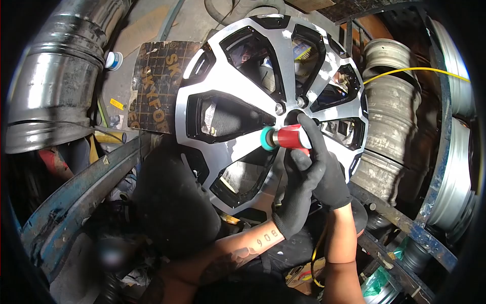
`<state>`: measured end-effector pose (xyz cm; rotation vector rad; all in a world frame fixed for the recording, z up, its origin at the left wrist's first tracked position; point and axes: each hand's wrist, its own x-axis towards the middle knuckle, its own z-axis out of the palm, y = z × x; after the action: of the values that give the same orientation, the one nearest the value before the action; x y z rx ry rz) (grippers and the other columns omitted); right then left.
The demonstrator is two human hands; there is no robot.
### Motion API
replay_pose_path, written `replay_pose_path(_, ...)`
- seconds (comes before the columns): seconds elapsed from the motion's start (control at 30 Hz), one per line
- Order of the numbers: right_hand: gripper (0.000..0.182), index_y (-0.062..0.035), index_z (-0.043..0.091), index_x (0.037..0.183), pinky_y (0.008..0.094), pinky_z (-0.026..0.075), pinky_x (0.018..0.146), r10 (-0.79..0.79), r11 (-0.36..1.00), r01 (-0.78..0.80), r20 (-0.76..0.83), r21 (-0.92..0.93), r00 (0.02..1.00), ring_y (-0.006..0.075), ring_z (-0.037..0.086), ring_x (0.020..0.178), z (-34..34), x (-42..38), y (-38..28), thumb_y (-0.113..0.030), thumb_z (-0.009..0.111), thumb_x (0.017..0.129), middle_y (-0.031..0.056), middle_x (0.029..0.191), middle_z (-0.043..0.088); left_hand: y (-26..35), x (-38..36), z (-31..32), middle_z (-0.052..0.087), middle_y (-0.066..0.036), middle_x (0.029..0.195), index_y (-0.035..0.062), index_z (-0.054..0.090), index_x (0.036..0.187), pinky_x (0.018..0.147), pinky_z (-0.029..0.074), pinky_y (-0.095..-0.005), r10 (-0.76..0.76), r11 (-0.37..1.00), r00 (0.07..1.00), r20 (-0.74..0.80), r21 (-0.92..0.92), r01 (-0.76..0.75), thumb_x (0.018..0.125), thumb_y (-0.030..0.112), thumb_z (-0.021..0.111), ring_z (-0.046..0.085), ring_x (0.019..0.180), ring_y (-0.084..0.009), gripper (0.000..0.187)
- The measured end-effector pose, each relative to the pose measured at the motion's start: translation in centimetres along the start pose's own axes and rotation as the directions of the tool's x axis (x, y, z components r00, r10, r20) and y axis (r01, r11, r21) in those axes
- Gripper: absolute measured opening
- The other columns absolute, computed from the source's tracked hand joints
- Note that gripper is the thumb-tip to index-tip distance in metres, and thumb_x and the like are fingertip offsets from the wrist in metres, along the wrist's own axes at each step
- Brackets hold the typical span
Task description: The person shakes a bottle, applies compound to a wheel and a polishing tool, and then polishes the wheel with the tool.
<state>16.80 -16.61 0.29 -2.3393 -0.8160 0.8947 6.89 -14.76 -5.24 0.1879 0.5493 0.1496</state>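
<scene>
A large alloy wheel (238, 147) with silver spokes and black pockets stands tilted in front of me. My right hand (326, 167), in a black glove, is wrapped round a red air sander (289, 137) with a teal round pad. The pad sits at a spoke's face, just left of the centre hole. From below, my left hand (298, 195), also gloved in black, grips the same sander, its thumb beside the red body. Lug bolts (280, 108) show close above the tool. Part of the sander is hidden behind my fingers.
Stacked steel barrels (55, 76) stand at the left, and bare wheel rims (387, 111) at the right. A printed board (154, 86) lies behind the wheel. Blue metal rails (76, 192) flank me. A yellow hose (415, 69) crosses at right.
</scene>
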Motion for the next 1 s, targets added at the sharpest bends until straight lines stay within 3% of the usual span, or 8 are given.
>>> replay_pose_path(0.1,0.073,-0.0127,0.036,0.158,0.0417,0.051,0.097,0.078,0.991,-0.08,0.018,0.104,0.997,0.0373,0.068,0.118,0.4,0.1,-0.3,-0.053,0.058,0.101,0.0247,0.135,0.064,-0.3,0.0,-0.1,0.04,-0.01,0.135,0.0075,0.024,0.15,0.105,0.044,-0.0361,0.014,0.999,0.999,-0.041,0.036,-0.012,0.101,0.035,0.062,0.046,0.128,-0.0194,0.068)
replay_pose_path(0.27,0.075,-0.0093,0.036,0.158,0.0416,0.048,0.104,0.023,0.999,-0.022,-0.015,0.043,1.0,0.0356,0.062,0.128,0.6,-0.2,-0.3,-0.053,0.058,0.101,0.0246,0.139,0.061,-0.1,-0.1,-0.4,0.043,-0.009,0.145,0.0079,0.026,0.155,0.113,0.04,-0.0372,-0.041,0.995,0.999,-0.033,0.091,0.044,0.108,0.032,0.051,0.045,0.136,-0.0179,0.058)
replay_pose_path(0.4,0.077,-0.0077,0.036,0.158,0.0412,0.045,0.108,0.031,0.999,-0.031,0.018,0.023,0.999,0.0357,0.058,0.134,0.4,-0.4,-0.2,-0.054,0.057,0.101,0.0238,0.143,0.059,0.2,-0.5,0.2,0.042,-0.01,0.144,0.0068,0.026,0.153,0.113,0.04,-0.0371,0.0,0.997,0.999,-0.038,0.083,0.003,0.108,0.03,0.05,0.044,0.136,-0.0186,0.056)
replay_pose_path(0.73,0.079,-0.0054,0.038,0.157,0.0426,0.045,0.108,0.007,0.999,-0.005,-0.052,0.041,0.999,0.0368,0.059,0.132,1.1,-0.4,-0.2,-0.058,0.055,0.101,0.025,0.142,0.06,1.1,-0.3,0.4,0.043,-0.011,0.143,0.006,0.028,0.152,0.114,0.038,-0.0377,0.058,0.979,0.998,-0.023,0.199,-0.052,0.107,0.032,0.051,0.043,0.137,-0.0192,0.056)
replay_pose_path(1.0,0.076,-0.005,0.038,0.156,0.0416,0.047,0.105,0.039,0.998,-0.035,-0.076,0.043,0.996,0.0364,0.062,0.128,1.4,-0.4,-0.6,-0.055,0.056,0.102,0.0251,0.14,0.061,0.1,-0.4,0.2,0.043,-0.011,0.143,0.0081,0.029,0.152,0.114,0.038,-0.0373,0.023,0.995,0.997,-0.068,0.093,-0.017,0.108,0.032,0.05,0.043,0.136,-0.0183,0.055)
